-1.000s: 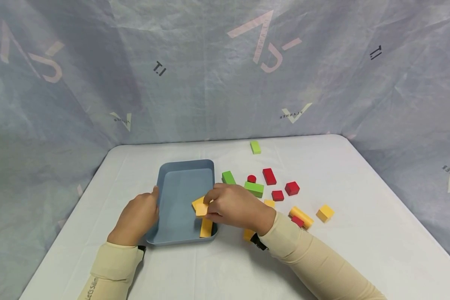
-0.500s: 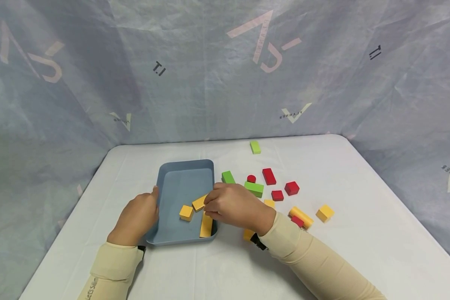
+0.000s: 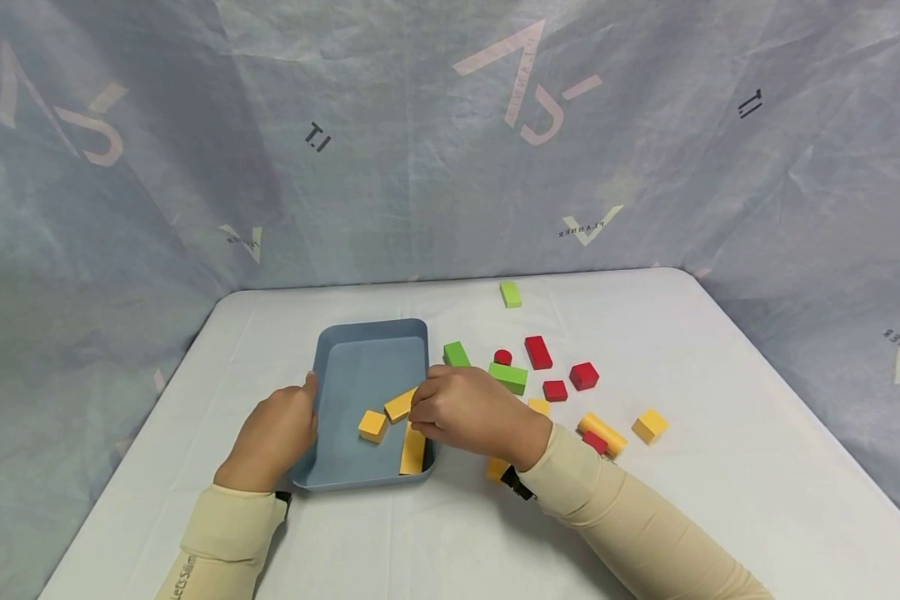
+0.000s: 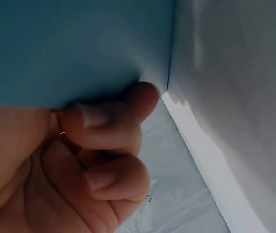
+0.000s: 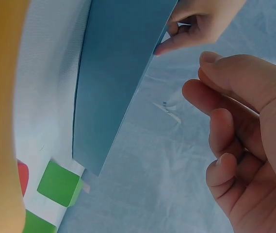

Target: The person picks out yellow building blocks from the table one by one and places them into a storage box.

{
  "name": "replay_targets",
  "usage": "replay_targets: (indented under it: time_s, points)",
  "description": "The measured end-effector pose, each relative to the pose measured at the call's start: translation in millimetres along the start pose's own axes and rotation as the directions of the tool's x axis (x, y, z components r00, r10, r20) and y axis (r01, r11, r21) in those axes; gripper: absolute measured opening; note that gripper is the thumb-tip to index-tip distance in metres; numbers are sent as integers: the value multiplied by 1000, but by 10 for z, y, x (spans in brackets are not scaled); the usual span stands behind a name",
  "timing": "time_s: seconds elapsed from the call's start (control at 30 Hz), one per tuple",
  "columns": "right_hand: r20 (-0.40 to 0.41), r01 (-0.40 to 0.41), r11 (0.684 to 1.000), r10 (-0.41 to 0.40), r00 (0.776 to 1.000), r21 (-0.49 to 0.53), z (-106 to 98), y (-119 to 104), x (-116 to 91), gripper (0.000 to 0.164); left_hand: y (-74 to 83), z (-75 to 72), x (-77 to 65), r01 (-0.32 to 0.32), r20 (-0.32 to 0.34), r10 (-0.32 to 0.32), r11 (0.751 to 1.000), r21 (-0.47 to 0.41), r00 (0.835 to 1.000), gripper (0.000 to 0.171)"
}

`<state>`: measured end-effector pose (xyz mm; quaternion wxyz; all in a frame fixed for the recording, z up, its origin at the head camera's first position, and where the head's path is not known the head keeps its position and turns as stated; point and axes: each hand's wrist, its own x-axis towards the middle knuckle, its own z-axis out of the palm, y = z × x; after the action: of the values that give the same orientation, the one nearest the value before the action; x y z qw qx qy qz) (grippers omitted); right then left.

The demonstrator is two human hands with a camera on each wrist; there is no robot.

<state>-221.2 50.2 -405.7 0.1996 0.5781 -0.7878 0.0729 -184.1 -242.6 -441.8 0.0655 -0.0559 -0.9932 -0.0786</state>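
At the left side of a blue-grey tray (image 3: 360, 362), my left hand (image 3: 273, 433) grips the rim. Its curled fingers (image 4: 121, 177) show against the tray's outer wall in the left wrist view. Over the opposite wall hovers my right hand (image 3: 472, 412), its fingers loosely bent. Nothing lies between thumb and fingertips (image 5: 196, 90) in the right wrist view. Inside the tray are a yellow cube (image 3: 372, 426), a short yellow block (image 3: 399, 406) and a longer yellow block (image 3: 412, 452). The right hand hides part of the last two.
Right of the tray lie green blocks (image 3: 507, 378), several red pieces (image 3: 538, 353), a yellow cylinder (image 3: 602, 435) and a yellow cube (image 3: 650, 426). A light green block (image 3: 511, 294) is at the white table's far edge. Another yellow block (image 3: 497, 469) shows partly under the right wrist.
The right hand has let go of a yellow cube, which dropped into the tray left of the other blocks. Both hands have otherwise stayed in place.
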Motion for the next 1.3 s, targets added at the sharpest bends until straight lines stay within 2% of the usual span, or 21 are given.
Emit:
replay_targets:
  time_s: [0.8,1.03,1.3]
  points:
    - [44,-16,1000,16,999,-6,-46,-30,-4,8,16,-2,-31,-7,-7,7,1000,13,1000,51]
    - [20,-71,997,72,997,-4,-83,-25,4,6,12,-4,-23,-19,-17,19,1000,-1,1000,50]
    - [-13,-96,995,95,995,-23,-179,-28,-8,11,8,-18,-23,-24,-14,25,1000,19,1000,50]
